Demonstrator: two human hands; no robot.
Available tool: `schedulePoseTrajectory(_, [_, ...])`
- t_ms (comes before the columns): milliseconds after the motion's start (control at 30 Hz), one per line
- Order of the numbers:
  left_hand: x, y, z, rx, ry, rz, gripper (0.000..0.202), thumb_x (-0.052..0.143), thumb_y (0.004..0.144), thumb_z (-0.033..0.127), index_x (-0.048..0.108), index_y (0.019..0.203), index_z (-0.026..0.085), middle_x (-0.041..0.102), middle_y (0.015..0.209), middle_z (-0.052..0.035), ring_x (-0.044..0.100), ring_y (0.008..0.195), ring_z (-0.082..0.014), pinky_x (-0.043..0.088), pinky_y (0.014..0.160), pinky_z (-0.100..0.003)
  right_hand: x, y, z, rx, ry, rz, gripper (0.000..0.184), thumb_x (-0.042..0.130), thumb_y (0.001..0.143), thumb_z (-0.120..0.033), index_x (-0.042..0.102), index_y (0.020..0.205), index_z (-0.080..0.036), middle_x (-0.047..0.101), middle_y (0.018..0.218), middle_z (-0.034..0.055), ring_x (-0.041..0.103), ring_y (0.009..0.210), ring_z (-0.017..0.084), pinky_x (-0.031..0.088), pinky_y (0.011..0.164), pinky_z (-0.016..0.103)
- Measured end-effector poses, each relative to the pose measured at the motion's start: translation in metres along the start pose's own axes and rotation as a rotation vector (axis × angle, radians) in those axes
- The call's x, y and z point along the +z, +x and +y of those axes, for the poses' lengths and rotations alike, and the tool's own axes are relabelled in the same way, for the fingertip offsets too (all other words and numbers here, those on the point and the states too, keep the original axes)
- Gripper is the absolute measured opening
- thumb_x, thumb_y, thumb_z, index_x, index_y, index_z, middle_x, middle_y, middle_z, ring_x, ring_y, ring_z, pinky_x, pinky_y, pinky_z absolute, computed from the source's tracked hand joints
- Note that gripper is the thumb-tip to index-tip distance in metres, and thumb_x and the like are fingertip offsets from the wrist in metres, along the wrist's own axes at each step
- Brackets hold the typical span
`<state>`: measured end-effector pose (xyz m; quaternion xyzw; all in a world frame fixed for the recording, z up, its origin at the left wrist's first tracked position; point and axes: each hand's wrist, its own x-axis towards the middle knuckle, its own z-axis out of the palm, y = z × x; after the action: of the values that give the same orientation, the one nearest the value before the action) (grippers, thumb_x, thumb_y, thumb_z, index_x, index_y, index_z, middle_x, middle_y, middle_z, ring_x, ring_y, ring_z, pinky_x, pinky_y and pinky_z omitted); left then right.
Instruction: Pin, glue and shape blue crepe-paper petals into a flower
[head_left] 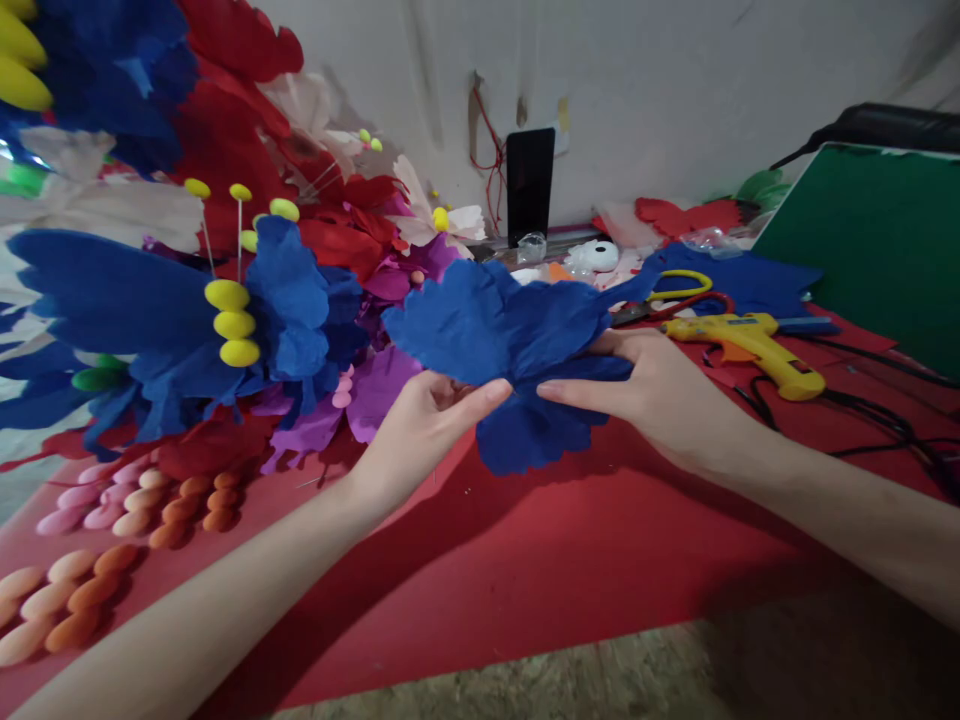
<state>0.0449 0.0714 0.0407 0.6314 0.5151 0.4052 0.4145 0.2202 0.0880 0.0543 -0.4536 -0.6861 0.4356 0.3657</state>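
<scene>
Blue flower (517,325) is held raised over the desk, between the fingers of both hands. Left hand (409,415): forearm angled forward and inward, thumb extended toward the gathered centre, the other fingers curled behind; it pinches the petals. Right hand (664,390): forearm enters from the right, thumb laid level across the lower petals, tip pointing left, remaining fingers largely hidden behind; it also pinches the flower. The two thumb tips are near each other but apart.

Markings: small marks on the yellow glue gun (757,345), just right of the right fingers, are too small to read.

Surface, left to right: pink, peach and orange oval pieces (94,595) lie in rows left of the left fingers, with blue, red, white and purple petal work massed beyond them. The red desk (570,570) extends below the fingers. Beyond them, a dark phone (529,187) leans upright against a pale wall (660,80). Scissors (679,300) with yellow and red handles lie just past the right fingers; farther right stands a green board (877,240).
</scene>
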Motion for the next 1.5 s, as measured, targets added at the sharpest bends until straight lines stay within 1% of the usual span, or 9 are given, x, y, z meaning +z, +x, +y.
schedulePoseTrajectory(100, [0.002, -0.001, -0.002, -0.067, -0.038, -0.017, 0.032, 0.064, 0.067, 0.028, 0.055, 0.096, 0.017, 0.06, 0.11, -0.0061, 0.052, 0.107, -0.0228, 0.043, 0.09, -0.032, -0.003, 0.0, -0.001, -0.256, -0.31, 0.206, 0.016, 0.058, 0.072, -0.029, 0.065, 0.084, -0.02, 0.063, 0.085, 0.0008, 0.059, 0.079, 0.014, 0.048, 0.075, 0.025])
schedulePoseTrajectory(233, [0.01, -0.01, 0.002, -0.017, -0.099, 0.028, 0.049, 0.062, 0.068, 0.024, 0.046, 0.115, 0.023, 0.046, 0.13, -0.0038, 0.039, 0.121, -0.0222, 0.035, 0.099, -0.036, -0.003, 0.0, 0.006, -0.646, -0.696, 0.428, 0.015, 0.047, 0.079, -0.019, 0.063, 0.08, -0.018, 0.061, 0.08, 0.0036, 0.058, 0.075, 0.012, 0.047, 0.07, 0.023])
schedulePoseTrajectory(433, [0.018, -0.024, 0.01, -0.02, -0.333, -0.036, 0.038, 0.065, 0.066, 0.028, 0.055, 0.103, 0.023, 0.059, 0.115, -0.0016, 0.049, 0.113, -0.0239, 0.043, 0.094, -0.032, 0.01, -0.012, 0.01, -0.791, -0.878, 0.236, 0.03, 0.046, 0.078, -0.024, 0.059, 0.099, -0.007, 0.058, 0.096, 0.0094, 0.056, 0.082, 0.015, 0.048, 0.067, 0.025])
schedulePoseTrajectory(567, [0.018, -0.021, 0.008, -0.063, -0.537, 0.13, 0.021, 0.059, 0.072, 0.029, 0.061, 0.09, 0.02, 0.065, 0.104, -0.0011, 0.054, 0.107, -0.0226, 0.045, 0.093, -0.033, 0.013, -0.019, 0.002, -0.763, -0.806, 0.15, 0.049, 0.054, 0.072, -0.041, 0.056, 0.107, -0.006, 0.056, 0.103, 0.0103, 0.054, 0.089, 0.017, 0.048, 0.074, 0.029])
schedulePoseTrajectory(667, [0.017, -0.016, 0.01, -0.106, -0.624, 0.199, 0.011, 0.057, 0.073, 0.023, 0.062, 0.081, 0.017, 0.068, 0.098, -0.0012, 0.057, 0.103, -0.0226, 0.048, 0.09, -0.033, 0.008, -0.017, -0.004, -0.733, -0.655, 0.191, 0.028, 0.051, 0.077, -0.034, 0.059, 0.093, -0.012, 0.058, 0.094, 0.0066, 0.054, 0.086, 0.012, 0.046, 0.076, 0.025])
schedulePoseTrajectory(800, [0.017, -0.014, 0.014, -0.142, -0.609, 0.153, 0.016, 0.055, 0.073, 0.02, 0.063, 0.086, 0.017, 0.069, 0.094, -0.0018, 0.061, 0.096, -0.0228, 0.052, 0.083, -0.034, -0.003, -0.007, -0.008, -0.538, -0.492, 0.301, 0.014, 0.05, 0.077, -0.027, 0.058, 0.082, -0.016, 0.058, 0.089, 0.004, 0.053, 0.081, 0.01, 0.044, 0.07, 0.023])
schedulePoseTrajectory(933, [0.017, -0.014, 0.013, -0.159, -0.613, 0.087, 0.02, 0.057, 0.071, 0.018, 0.066, 0.089, 0.017, 0.07, 0.092, -0.0017, 0.062, 0.094, -0.0233, 0.053, 0.08, -0.034, -0.009, 0.001, -0.009, -0.228, -0.271, 0.051, 0.028, 0.054, 0.072, -0.042, 0.059, 0.071, -0.015, 0.057, 0.073, 0.0016, 0.049, 0.061, 0.007, 0.039, 0.052, 0.019])
schedulePoseTrajectory(1100, [0.016, -0.013, 0.012, -0.181, -0.591, 0.077, 0.023, 0.068, 0.064, 0.018, 0.067, 0.087, 0.017, 0.07, 0.094, -0.0021, 0.063, 0.093, -0.0226, 0.053, 0.082, -0.031, -0.006, -0.001, -0.008, -0.001, -0.105, -0.12, 0.026, 0.059, 0.066, -0.039, 0.058, 0.064, -0.013, 0.055, 0.059, 0.0002, 0.047, 0.052, 0.006, 0.035, 0.044, 0.017])
schedulePoseTrajectory(1500, [0.01, -0.014, 0.009, -0.19, -0.422, 0.079, 0.023, 0.074, 0.059, 0.022, 0.069, 0.08, 0.017, 0.072, 0.087, -0.0036, 0.065, 0.085, -0.0228, 0.054, 0.074, -0.031, -0.008, -0.002, -0.011, 0.023, -0.143, -0.164, 0.031, 0.058, 0.065, -0.043, 0.061, 0.066, -0.012, 0.058, 0.062, 0.0031, 0.051, 0.051, 0.008, 0.038, 0.042, 0.018])
